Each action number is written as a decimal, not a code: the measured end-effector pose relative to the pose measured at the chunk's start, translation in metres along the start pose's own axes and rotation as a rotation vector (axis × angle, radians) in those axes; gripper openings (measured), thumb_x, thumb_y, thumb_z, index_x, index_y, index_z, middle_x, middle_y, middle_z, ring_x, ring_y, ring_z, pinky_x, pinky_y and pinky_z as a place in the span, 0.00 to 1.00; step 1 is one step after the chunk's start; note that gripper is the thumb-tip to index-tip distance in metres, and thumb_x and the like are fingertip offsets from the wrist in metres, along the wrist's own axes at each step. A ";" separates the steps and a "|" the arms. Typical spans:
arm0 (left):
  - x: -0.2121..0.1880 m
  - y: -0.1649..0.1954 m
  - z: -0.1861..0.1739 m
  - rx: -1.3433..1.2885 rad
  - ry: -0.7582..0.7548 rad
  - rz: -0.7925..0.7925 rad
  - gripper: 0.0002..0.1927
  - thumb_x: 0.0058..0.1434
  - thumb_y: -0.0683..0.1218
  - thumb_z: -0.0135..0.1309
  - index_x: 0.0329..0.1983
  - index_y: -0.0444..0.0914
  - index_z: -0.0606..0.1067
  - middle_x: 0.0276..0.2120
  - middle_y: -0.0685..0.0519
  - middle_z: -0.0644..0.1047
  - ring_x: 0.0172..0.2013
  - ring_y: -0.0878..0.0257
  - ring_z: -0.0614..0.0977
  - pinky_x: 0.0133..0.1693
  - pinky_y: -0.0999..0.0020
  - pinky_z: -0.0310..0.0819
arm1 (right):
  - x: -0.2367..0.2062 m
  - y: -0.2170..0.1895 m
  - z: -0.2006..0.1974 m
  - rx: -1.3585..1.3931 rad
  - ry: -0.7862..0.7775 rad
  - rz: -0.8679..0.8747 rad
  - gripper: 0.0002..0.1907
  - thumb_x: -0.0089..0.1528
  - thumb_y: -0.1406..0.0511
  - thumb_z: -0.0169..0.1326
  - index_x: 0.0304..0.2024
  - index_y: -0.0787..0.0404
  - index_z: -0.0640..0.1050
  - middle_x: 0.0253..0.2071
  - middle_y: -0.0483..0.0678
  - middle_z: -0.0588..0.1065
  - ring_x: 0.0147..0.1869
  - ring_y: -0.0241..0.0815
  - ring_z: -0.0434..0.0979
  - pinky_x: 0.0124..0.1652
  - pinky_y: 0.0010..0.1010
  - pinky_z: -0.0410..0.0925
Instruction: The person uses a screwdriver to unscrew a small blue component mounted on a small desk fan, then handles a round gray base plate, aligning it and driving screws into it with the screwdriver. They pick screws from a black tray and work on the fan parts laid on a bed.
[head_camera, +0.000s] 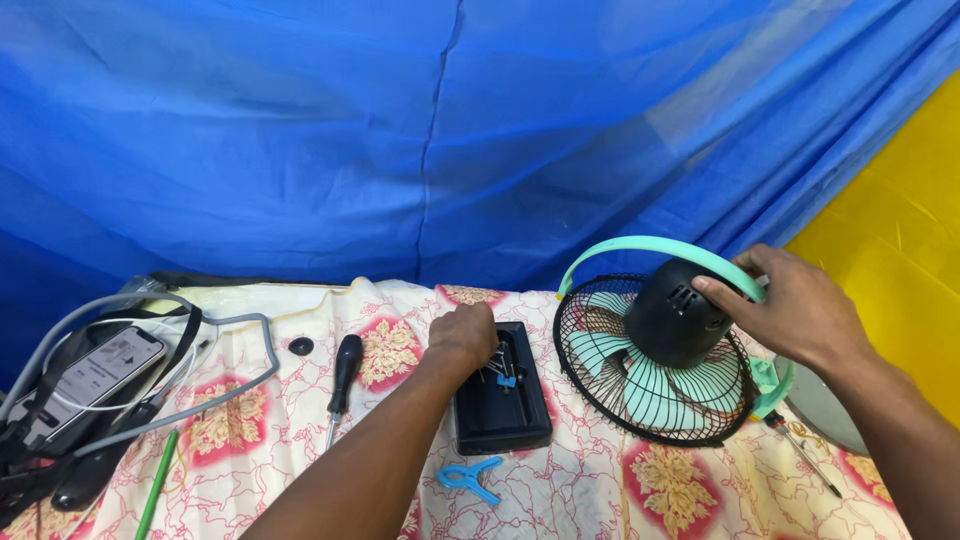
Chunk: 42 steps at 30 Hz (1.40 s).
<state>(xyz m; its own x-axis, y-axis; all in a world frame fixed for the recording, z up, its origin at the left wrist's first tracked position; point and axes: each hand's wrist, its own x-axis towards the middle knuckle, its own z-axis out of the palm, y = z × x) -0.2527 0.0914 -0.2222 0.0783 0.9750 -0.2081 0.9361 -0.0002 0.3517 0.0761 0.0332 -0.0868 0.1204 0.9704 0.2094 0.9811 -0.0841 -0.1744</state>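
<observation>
A table covered in a cream cloth with red flower squares (300, 470) carries everything, and its far edge runs against a blue fabric backdrop (400, 130); places below are told from the black tray (500, 410) near the cloth's middle.

Right of the tray, almost touching its right rim, lies the small fan (655, 365): a black wire cage with mint blades, a black motor housing facing up, and a mint arched handle over it. The right hand (800, 310) grips the housing and handle from the right side, fingers wrapped on the top. Beyond the fan the cloth's right edge meets yellow fabric (890, 250), so little bare cloth is left on that side.

Far left of the tray, at the table's left edge, a phone (95, 370) rests on a dark bag tangled with grey cables.

The left hand (465, 335) is inside the tray's upper part, fingers pinched down among small screws and bits; whether it holds 1 cannot be told.

Left of the tray lies 1 black-handled screwdriver (343, 375), with open cloth between them. A second, thinner screwdriver (800, 450) lies right of the fan's lower rim. Just below the tray sits a blue clip (468, 478), and far left near the front edge a green pen (158, 485).
</observation>
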 end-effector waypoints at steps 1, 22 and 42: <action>0.000 0.001 0.002 -0.004 0.001 0.015 0.12 0.64 0.46 0.55 0.48 0.37 0.80 0.50 0.41 0.80 0.52 0.47 0.82 0.54 0.54 0.75 | -0.002 -0.001 0.002 0.002 0.003 -0.001 0.35 0.56 0.39 0.57 0.49 0.59 0.82 0.45 0.57 0.82 0.49 0.55 0.83 0.49 0.47 0.75; 0.017 0.001 0.034 0.126 -0.056 0.118 0.18 0.61 0.41 0.58 0.55 0.37 0.77 0.55 0.41 0.77 0.56 0.47 0.81 0.52 0.56 0.78 | -0.014 0.014 0.009 0.653 0.116 0.114 0.47 0.74 0.45 0.16 0.46 0.72 0.79 0.38 0.61 0.81 0.44 0.52 0.82 0.53 0.40 0.72; -0.013 0.093 -0.049 -0.196 -0.029 0.345 0.11 0.46 0.49 0.65 0.32 0.41 0.85 0.36 0.48 0.85 0.41 0.54 0.86 0.48 0.60 0.78 | -0.021 0.032 0.007 0.995 0.065 0.106 0.25 0.76 0.58 0.37 0.52 0.74 0.75 0.45 0.60 0.79 0.46 0.45 0.80 0.49 0.34 0.73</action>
<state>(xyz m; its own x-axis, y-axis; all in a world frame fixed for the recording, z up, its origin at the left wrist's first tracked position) -0.1833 0.0897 -0.1416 0.3888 0.9185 -0.0718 0.7705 -0.2814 0.5719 0.1034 0.0119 -0.1036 0.2368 0.9521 0.1935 0.3956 0.0874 -0.9142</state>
